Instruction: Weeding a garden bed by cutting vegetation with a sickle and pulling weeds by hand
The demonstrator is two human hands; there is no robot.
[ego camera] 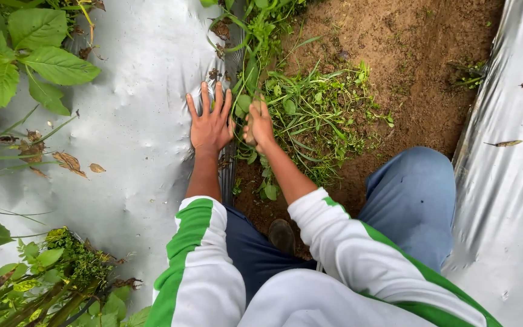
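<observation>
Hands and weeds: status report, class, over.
Left hand flat on silver mulch sheet. Right hand closed on weeds at sheet edge. Nothing blocking.

Bare soil (419, 54) lies open to the right, while weeds (316, 115) crowd the silver sheet's (134, 79) edge.

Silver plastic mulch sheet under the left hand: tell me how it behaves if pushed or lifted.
The silver plastic mulch sheet is probably thin and floppy: it dimples around the flat left hand. Its glossy sheen suggests it is slippery. Its edge seems tucked into the brown soil, so lifting may meet resistance.
</observation>
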